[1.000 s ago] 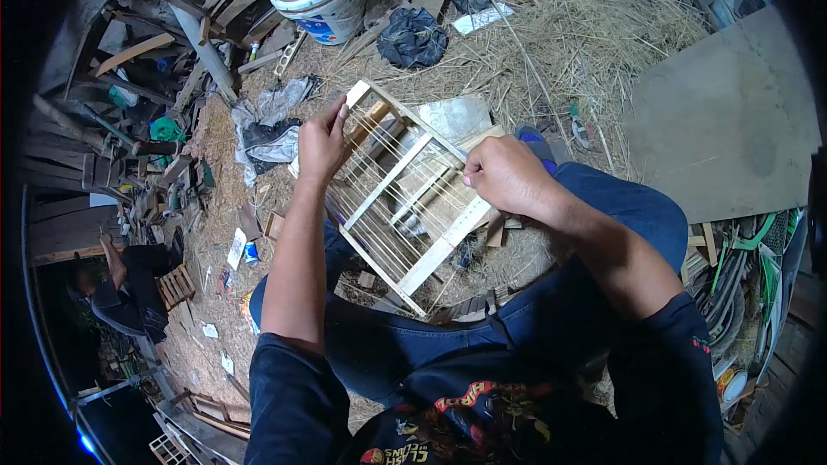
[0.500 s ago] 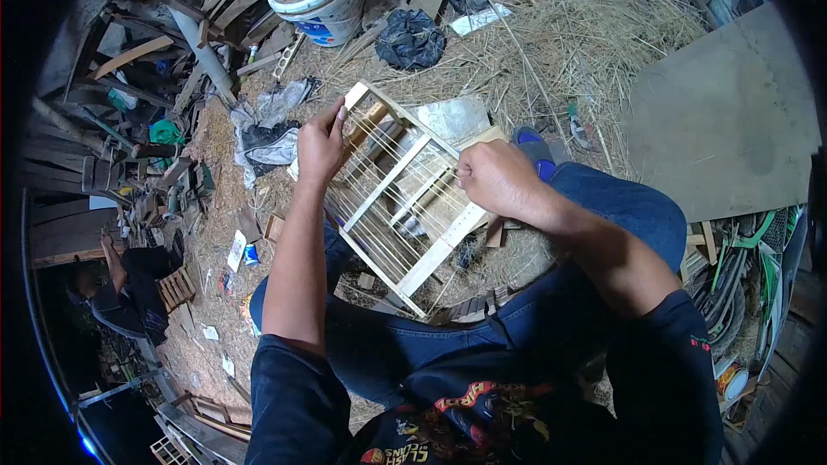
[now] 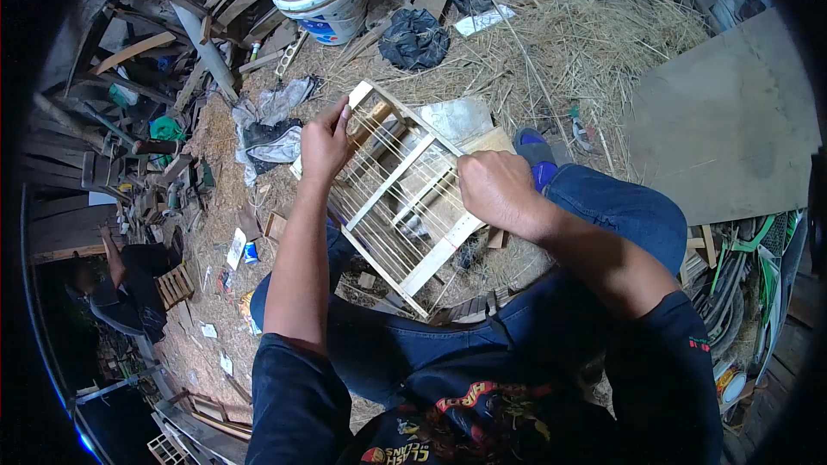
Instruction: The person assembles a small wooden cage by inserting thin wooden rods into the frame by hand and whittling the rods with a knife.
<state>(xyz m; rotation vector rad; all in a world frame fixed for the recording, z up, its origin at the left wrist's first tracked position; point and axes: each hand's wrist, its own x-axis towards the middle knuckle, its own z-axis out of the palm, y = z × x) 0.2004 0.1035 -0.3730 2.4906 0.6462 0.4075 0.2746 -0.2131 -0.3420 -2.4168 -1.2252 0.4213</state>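
A small wooden cage (image 3: 391, 185) of pale slats and thin rods is tilted above my lap. My left hand (image 3: 324, 146) is closed round its upper left side, with the thumb along the slat. On the opposite side, my right hand (image 3: 498, 189) has its fingers curled over the cage's right edge; the fingertips are hidden behind the back of the hand. Between the rods, the ground and wood pieces show through. A flat pale board (image 3: 457, 120) lies just beyond the cage.
Straw (image 3: 560, 60) and wood shavings cover the ground. A white bucket (image 3: 320, 13) and a black plastic bag (image 3: 413, 39) are ahead. A large flat panel (image 3: 719, 125) lies right, scrap wood (image 3: 129, 56) is piled left, and another person (image 3: 129, 288) sits at far left.
My right hand has turned and moved slightly down, its knuckles now lying along the cage's right edge. My left hand and the cage have hardly moved.
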